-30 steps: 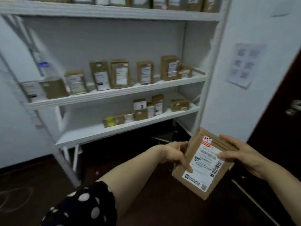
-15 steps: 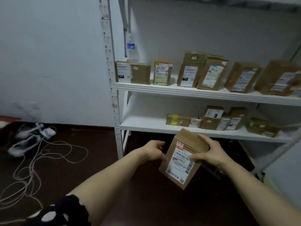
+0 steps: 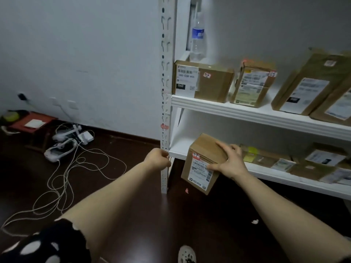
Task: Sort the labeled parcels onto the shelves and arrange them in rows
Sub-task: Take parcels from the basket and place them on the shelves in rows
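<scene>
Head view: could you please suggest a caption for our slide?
Right hand holds a labelled parcel at the left end of the lower shelf while the left hand grips the upright post.

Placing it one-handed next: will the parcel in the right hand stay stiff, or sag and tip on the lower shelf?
Probably stiff: the parcel shows square edges under the right hand alone. Likely light, since the left hand grips the shelf post instead. Stood on its narrow end, it may tip.
</scene>
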A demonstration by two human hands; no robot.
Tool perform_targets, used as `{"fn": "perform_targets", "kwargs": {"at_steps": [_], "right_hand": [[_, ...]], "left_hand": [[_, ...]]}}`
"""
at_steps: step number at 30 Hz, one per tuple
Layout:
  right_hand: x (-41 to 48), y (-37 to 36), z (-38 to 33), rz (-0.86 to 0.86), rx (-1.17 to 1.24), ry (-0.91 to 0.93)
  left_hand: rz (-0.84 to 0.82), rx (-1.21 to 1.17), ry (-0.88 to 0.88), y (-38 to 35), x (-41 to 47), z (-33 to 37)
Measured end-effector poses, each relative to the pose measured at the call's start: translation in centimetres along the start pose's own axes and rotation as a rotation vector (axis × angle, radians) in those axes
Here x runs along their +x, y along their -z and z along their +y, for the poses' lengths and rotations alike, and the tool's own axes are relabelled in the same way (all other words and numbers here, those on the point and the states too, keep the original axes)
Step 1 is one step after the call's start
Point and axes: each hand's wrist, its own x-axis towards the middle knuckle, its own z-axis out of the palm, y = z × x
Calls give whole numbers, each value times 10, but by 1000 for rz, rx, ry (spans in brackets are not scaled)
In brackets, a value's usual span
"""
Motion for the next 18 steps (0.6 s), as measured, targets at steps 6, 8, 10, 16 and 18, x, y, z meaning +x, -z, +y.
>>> {"fn": "perform_targets", "kwargs": {"at_steps": [6,8,10,16,18], "right_hand": [[106,-30,16,-76,-19,-1],[135,-40,20,-98,-45,2],[159,-49,23,-120,-72,2],[214,-78,33,-180,-98,40],[225,-87,35,-187,-95,42]], "left_hand": [[21,110,-82,-11,77,22],[36,236,-182,-18,101,25],[36,390,-297,-23,121,29],[-36,706,-466,-29,177,28],[-53,776,-463,-28,193,26]]}}
